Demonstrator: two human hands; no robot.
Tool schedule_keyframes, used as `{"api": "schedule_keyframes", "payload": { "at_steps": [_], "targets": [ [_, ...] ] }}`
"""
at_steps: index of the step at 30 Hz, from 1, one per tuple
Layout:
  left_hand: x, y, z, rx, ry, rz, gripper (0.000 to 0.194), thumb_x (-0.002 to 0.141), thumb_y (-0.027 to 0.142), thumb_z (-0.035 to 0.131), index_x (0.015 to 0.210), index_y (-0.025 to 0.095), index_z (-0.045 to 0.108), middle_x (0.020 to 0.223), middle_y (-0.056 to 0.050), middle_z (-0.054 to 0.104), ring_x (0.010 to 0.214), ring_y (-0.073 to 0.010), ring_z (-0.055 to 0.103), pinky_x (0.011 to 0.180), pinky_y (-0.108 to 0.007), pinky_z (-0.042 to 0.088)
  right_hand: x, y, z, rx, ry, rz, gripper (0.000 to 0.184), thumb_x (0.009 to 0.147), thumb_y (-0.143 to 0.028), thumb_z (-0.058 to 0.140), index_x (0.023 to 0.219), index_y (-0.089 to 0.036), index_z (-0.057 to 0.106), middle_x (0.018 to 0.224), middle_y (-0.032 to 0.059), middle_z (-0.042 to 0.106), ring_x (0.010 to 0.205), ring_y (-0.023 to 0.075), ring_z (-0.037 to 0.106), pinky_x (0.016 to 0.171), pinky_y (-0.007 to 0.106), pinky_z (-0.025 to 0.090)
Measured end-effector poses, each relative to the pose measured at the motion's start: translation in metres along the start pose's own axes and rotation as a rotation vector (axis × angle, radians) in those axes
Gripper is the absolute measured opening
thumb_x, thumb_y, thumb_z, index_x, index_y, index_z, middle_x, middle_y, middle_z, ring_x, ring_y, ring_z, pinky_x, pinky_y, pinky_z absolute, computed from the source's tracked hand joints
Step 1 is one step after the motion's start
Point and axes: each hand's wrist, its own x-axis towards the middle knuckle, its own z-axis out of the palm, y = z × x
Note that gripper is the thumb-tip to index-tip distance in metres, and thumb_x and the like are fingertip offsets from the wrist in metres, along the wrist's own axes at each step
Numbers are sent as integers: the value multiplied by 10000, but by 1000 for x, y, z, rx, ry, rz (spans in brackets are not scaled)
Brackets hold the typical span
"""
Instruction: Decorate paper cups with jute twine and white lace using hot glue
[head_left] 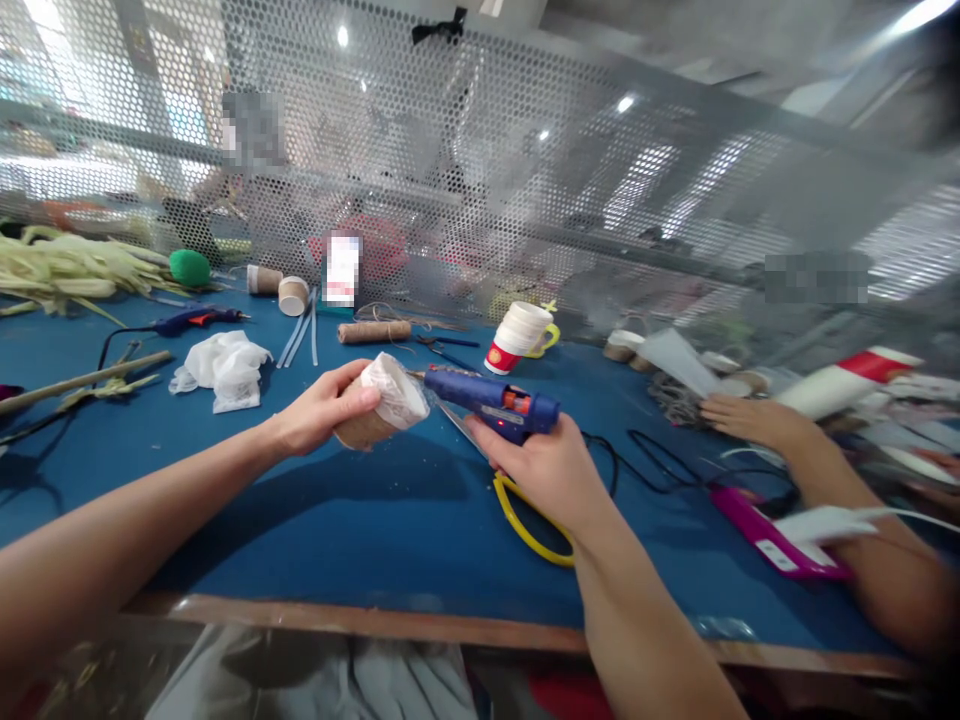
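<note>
- Glue gun (487, 402), blue with a little red light on its side, is up above the bench (360, 540), nozzle pointing left.
- Right hand (544, 465) is wrapped firmly round that gun's grip, thumb along the side.
- Left hand (326, 410) has a good pinch on a white-wrapped cup (397, 392), just left of the gun. It's tipped over, open end towards the nozzle, brown part showing below the white. Honestly can't tell if nozzle and cup are touching.
- Scissors (517, 524) with yellow handles are below the gun, partly hidden by the right hand.
- Cup stack (512, 345), white with red at the bottom, tilts just behind the gun, yellow loop on its side.
- Twine roll (373, 331) and pliers (427, 341) lie behind the gun, a bit left.
- Farther left of the gun: crumpled white fabric (221, 368), some glue sticks (314, 335), two small brown cups (264, 280), a second glue gun (196, 318), a green ball (190, 268) and a heap of pale husks (71, 265).
- Magenta gadget (780, 540) sits right of the gun, no clue what it is.
- Someone else's hand (750, 418) is well right of the gun, over a messy pile; too blurry to say what it's got.
- Perforated metal screen (450, 180) stands behind the gun, past all that clutter.
</note>
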Motion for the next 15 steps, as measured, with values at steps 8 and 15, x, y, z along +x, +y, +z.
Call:
{"api": "schedule_keyframes", "payload": {
  "at_steps": [8, 15],
  "targets": [
    [-1, 0, -1, 65, -5, 30, 678, 636, 603, 635, 1082, 117, 482, 845, -87, 606, 644, -172, 601, 480, -241, 488, 0, 2, 2, -62, 2, 1, 161, 735, -299, 618, 643, -170, 589, 501, -19, 562, 448, 128, 504, 492, 264, 438],
    [0, -1, -2, 89, -3, 48, 663, 641, 588, 636, 1077, 112, 489, 837, -80, 609, 655, -168, 593, 522, -246, 472, 0, -1, 0, -72, -5, 13, 184, 737, -305, 608, 612, -176, 570, 481, -21, 551, 442, 132, 501, 476, 263, 417]
  ]
}}
